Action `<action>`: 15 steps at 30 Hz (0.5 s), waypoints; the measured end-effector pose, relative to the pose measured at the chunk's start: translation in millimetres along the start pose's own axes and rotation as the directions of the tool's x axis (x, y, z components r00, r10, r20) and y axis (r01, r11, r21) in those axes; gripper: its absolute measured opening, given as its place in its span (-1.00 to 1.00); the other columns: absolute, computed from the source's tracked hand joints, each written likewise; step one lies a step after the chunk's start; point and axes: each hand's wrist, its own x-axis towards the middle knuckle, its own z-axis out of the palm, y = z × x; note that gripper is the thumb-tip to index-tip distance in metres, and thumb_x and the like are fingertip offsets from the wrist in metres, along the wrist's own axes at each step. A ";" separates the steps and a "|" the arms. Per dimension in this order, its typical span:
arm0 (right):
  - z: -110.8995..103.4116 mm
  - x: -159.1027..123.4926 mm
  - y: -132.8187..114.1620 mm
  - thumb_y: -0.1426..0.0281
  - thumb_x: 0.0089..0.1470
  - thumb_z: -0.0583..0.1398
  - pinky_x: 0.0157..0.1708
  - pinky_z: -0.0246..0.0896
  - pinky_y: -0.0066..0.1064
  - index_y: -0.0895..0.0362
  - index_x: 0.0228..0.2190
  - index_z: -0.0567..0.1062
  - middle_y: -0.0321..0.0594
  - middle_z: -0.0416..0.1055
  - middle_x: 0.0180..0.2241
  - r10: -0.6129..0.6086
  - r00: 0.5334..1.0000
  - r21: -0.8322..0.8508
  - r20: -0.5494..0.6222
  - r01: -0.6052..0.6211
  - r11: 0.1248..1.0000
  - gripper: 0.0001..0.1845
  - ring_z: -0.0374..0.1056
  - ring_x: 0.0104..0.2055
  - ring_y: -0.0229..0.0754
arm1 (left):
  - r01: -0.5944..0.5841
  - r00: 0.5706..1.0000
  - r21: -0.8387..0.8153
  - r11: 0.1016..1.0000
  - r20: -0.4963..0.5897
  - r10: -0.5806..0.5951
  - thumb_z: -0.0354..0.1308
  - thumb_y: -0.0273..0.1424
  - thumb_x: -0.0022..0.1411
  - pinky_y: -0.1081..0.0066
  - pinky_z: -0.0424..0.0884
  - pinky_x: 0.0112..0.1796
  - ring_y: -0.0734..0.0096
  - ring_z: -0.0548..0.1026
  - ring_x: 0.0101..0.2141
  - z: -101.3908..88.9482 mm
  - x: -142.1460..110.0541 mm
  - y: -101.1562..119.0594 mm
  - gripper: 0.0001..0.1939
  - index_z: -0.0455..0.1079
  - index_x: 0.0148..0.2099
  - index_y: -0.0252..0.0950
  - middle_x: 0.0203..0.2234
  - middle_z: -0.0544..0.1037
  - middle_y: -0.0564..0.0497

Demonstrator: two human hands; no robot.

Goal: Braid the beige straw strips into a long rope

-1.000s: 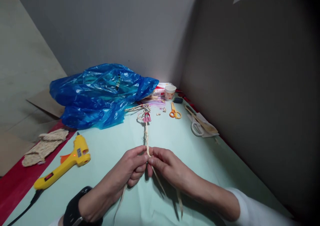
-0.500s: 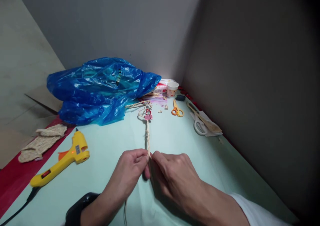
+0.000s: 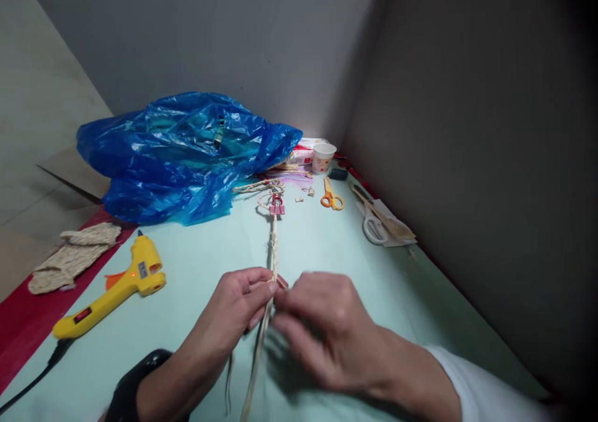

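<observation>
A pale braided cord (image 3: 275, 247), which looks like straw or raffia, runs toward me from a pink binder clip (image 3: 277, 210). My left hand (image 3: 245, 297) is closed on the near end of the braid, pinching it between thumb and fingers. Below that pinch, loose flat strands (image 3: 255, 366) trail toward the front edge of the view. My right hand (image 3: 327, 325) is just right of the pinch, fingers curled and thumb a little apart. Motion blurs its fingertips, so I cannot tell whether they grip a strand. A small reddish piece by the left fingertips is unclear.
A yellow glue gun (image 3: 112, 291) with a lit orange light lies left, near a woven piece (image 3: 75, 257). Behind are a blue plastic bag (image 3: 187, 160) and a paper cup (image 3: 323, 158). Orange scissors (image 3: 331, 197) and white-handled scissors (image 3: 374, 227) lie to the right.
My right hand has shifted from a pinch at the braid's end, its thumb now lower and apart. Loose strands now show hanging below my left hand. The view has tilted slightly.
</observation>
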 end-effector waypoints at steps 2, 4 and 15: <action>-7.0 6.9 6.9 0.38 0.19 0.08 -0.33 0.16 -0.41 0.16 -0.19 0.44 -0.20 0.47 -0.34 0.270 0.960 0.145 -0.075 -0.257 0.955 -0.80 0.34 -0.35 -0.24 | -0.002 1.000 -0.028 1.000 0.001 0.002 0.10 -0.31 0.19 0.49 -0.13 -0.59 0.65 0.01 -0.67 0.0 -1.5 0.2 -0.78 0.43 -0.32 -0.38 -0.66 0.29 0.17; -9.8 12.3 12.7 0.38 0.20 0.08 -0.26 0.18 -0.41 0.16 -0.08 0.38 -0.19 0.48 -0.27 0.417 0.907 0.292 0.056 -0.414 0.862 -0.74 0.36 -0.28 -0.24 | -0.018 1.000 -0.040 0.999 0.020 0.019 0.10 -0.32 0.19 0.48 -0.16 -0.59 0.66 0.00 -0.67 0.3 -3.2 0.7 -0.79 0.42 -0.29 -0.39 -0.61 0.35 0.13; 10.3 10.0 11.2 0.31 0.28 -0.01 -0.38 0.06 -0.48 0.13 -0.39 0.32 -0.36 0.32 -0.50 0.389 0.869 0.515 0.305 -0.494 0.700 -0.76 0.22 -0.42 -0.33 | -0.080 0.992 -0.151 0.985 0.083 0.093 0.11 -0.26 0.21 0.50 -0.10 -0.57 0.62 0.03 -0.66 5.5 -6.5 -5.9 -0.73 0.20 -0.11 -0.29 -0.71 0.27 0.23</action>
